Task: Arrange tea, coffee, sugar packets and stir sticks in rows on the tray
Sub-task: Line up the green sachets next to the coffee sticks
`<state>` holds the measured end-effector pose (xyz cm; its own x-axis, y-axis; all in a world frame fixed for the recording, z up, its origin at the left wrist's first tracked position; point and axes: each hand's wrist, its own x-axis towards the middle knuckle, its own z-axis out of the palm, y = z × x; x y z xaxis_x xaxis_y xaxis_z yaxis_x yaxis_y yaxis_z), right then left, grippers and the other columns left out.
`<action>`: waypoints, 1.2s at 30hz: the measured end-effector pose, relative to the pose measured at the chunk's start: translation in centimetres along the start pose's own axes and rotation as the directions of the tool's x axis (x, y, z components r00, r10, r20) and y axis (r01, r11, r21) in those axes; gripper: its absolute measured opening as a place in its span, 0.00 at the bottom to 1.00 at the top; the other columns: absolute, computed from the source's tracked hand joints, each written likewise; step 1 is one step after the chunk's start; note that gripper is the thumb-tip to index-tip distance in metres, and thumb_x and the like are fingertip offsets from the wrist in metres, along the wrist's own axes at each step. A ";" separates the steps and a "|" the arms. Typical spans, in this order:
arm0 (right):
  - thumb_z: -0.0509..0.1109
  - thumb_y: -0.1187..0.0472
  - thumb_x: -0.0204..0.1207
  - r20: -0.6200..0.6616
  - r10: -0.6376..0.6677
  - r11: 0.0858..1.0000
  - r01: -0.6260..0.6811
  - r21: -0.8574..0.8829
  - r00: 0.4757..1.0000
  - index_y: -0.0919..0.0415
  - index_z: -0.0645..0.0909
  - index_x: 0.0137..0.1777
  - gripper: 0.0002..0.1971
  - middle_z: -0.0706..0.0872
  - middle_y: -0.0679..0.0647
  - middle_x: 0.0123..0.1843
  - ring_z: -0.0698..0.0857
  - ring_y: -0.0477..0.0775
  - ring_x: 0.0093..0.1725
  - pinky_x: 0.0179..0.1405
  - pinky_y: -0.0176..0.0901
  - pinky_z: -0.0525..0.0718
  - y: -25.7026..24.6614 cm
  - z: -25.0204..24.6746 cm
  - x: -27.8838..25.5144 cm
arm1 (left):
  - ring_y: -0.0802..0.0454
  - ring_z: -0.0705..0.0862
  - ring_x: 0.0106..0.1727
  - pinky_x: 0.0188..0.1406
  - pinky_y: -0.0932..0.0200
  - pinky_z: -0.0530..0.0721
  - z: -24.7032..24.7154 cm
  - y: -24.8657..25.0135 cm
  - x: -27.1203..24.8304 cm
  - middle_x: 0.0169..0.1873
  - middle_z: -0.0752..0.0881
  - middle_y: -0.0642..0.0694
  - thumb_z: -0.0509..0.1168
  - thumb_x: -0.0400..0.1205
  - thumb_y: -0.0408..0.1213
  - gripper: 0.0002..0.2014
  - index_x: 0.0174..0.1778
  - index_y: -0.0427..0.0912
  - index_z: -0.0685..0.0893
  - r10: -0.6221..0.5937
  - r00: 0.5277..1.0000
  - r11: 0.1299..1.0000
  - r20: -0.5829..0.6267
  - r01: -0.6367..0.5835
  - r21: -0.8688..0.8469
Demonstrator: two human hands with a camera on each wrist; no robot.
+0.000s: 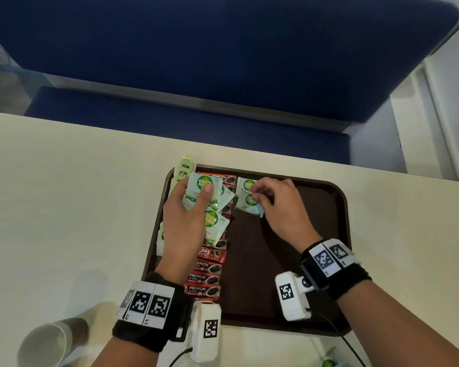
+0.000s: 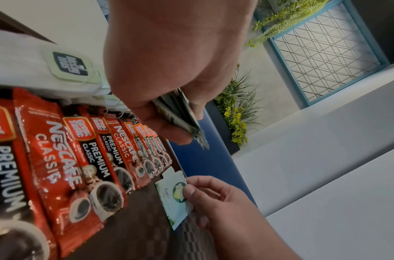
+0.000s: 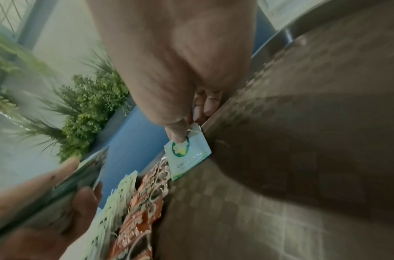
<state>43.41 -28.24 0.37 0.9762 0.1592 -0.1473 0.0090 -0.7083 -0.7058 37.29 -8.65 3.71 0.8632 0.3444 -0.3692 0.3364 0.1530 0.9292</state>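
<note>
A dark brown tray [image 1: 289, 274] lies on the cream table. Red coffee sachets [image 1: 208, 276] form a column down its left part, with pale green tea bags [image 1: 182, 166] in a column further left along the tray's left edge. My left hand [image 1: 188, 215] holds a fanned stack of white-and-green sugar packets [image 1: 204, 190] above the coffee column. My right hand [image 1: 273, 202] pinches one sugar packet [image 1: 249, 206] against the tray floor, just below another sugar packet [image 1: 245, 185] lying at the tray's far edge. The pinched sugar packet [image 3: 187, 156] shows under my right thumb. No stir sticks are visible.
A paper cup [image 1: 51, 340] lies on its side at the near left of the table. A blue bench seat [image 1: 223, 62] runs behind the table's far edge. The tray's right half is bare. Something green [image 1: 329, 362] peeks in at the bottom right.
</note>
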 end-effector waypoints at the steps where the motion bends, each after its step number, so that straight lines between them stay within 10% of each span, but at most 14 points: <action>1: 0.74 0.60 0.87 0.006 -0.015 0.999 0.015 -0.030 1.000 0.48 0.89 0.57 0.06 0.88 0.38 0.50 0.76 0.46 0.59 0.54 0.40 0.76 0.1 0.4 -0.1 | 0.47 0.93 0.67 0.69 0.35 0.91 -0.1 0.0 0.0 0.66 0.93 0.51 0.74 0.85 0.61 0.26 0.77 0.55 0.84 0.006 1.000 1.000 0.004 -0.006 0.013; 6: 0.72 0.60 0.88 -0.066 -0.069 0.992 0.062 -0.110 0.995 0.50 0.88 0.62 0.08 0.82 0.42 0.59 0.70 0.43 0.62 0.62 0.39 0.72 0.3 1.6 0.0 | 0.51 0.97 0.57 0.61 0.36 0.95 -0.2 0.2 -0.3 0.57 0.96 0.51 0.72 0.90 0.47 0.13 0.70 0.52 0.87 0.006 1.000 1.000 0.010 -0.006 0.014; 36: 0.80 0.60 0.82 -0.104 -0.074 0.992 0.063 -0.107 0.992 0.51 0.84 0.72 0.19 0.72 0.46 0.70 0.70 0.42 0.72 0.75 0.35 0.73 1.2 2.0 -0.2 | 0.50 0.97 0.56 0.58 0.38 0.96 -0.4 -0.1 -0.4 0.58 0.96 0.50 0.72 0.89 0.48 0.16 0.73 0.51 0.86 -0.060 0.998 0.998 -0.015 0.060 -0.024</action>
<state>42.82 -27.74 -1.84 0.9901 0.1384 -0.0215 0.0933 -0.7664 -0.6355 36.75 -8.43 3.77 0.8355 0.3487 -0.4247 0.3784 0.1952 0.9048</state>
